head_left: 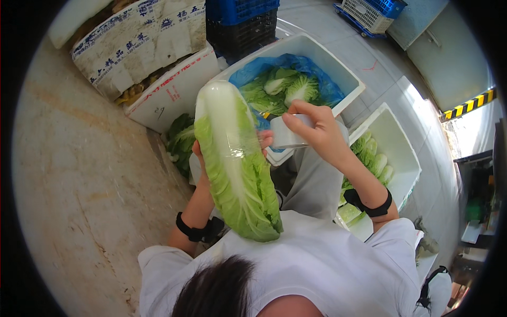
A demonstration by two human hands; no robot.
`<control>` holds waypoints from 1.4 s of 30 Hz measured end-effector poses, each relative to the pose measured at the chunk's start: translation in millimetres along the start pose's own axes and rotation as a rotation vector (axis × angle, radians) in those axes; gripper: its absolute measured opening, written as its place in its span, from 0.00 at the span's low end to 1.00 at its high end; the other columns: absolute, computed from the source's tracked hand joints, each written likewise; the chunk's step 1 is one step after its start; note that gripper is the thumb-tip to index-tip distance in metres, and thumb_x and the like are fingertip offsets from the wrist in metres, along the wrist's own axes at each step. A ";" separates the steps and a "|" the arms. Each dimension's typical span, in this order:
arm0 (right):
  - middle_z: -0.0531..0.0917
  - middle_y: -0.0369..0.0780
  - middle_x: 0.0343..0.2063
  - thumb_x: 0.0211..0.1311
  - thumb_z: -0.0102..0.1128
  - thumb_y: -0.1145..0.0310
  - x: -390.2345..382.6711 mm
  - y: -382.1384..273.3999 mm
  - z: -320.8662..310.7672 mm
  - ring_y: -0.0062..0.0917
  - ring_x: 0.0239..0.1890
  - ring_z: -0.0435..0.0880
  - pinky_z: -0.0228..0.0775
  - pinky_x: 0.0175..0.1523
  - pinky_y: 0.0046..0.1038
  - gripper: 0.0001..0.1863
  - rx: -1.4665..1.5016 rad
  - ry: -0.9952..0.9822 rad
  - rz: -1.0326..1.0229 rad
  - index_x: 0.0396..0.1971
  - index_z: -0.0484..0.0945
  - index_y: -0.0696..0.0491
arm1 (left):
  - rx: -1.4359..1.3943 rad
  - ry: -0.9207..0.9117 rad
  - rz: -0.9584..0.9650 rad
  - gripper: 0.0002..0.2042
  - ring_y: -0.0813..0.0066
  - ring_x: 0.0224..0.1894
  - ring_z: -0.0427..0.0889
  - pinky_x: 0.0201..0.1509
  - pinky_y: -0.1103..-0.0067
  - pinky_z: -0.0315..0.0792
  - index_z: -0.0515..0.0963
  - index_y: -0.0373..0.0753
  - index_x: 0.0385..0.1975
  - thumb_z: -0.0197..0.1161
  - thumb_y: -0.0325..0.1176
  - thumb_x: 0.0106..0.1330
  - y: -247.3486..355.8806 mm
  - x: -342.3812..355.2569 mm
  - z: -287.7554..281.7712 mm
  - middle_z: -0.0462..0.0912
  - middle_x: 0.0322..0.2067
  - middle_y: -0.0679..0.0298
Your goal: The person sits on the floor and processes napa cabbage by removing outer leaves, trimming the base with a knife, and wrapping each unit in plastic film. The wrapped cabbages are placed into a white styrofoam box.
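Observation:
A long napa cabbage (224, 169) stands tilted in front of my chest, white stem end up and green leaves down. My left hand (199, 156) is wrapped around it from behind, and its fingertips show at the cabbage's right edge. A glossy clear strip crosses the cabbage's middle. Just to the right, my right hand (319, 129) grips a roll of clear tape (288, 132) between thumb and fingers, close to those left fingertips. Whether tape runs unbroken from roll to cabbage I cannot tell.
Ahead, a white foam box (317, 50) lined with blue plastic (330, 87) holds napa cabbages (302, 89). Another foam box (404, 166) of cabbages stands right. A cardboard box (140, 45), a white box (171, 92), and leafy greens (181, 140) are left; stacked crates (240, 26) stand behind.

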State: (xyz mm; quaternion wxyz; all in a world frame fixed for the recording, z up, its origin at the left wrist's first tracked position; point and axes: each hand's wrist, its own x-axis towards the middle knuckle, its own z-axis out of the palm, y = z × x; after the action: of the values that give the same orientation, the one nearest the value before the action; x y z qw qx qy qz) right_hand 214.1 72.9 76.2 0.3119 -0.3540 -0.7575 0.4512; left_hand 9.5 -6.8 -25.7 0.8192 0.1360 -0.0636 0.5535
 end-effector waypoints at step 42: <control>0.71 0.38 0.12 0.64 0.51 0.63 22.6 18.9 35.8 0.19 0.16 0.65 0.58 0.23 0.24 0.16 0.168 0.121 -0.148 0.23 0.73 0.62 | 0.696 0.447 0.124 0.41 0.67 0.50 0.75 0.53 0.70 0.73 0.63 0.39 0.59 0.60 0.64 0.51 6.4 29.9 -9.0 0.73 0.51 0.60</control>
State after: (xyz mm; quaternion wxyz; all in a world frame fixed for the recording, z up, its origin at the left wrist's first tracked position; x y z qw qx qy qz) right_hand 178.1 81.2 48.3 0.4180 -0.2960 -0.7209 0.4668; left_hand 14.5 24.7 -25.7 0.6832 0.2772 0.2988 0.6059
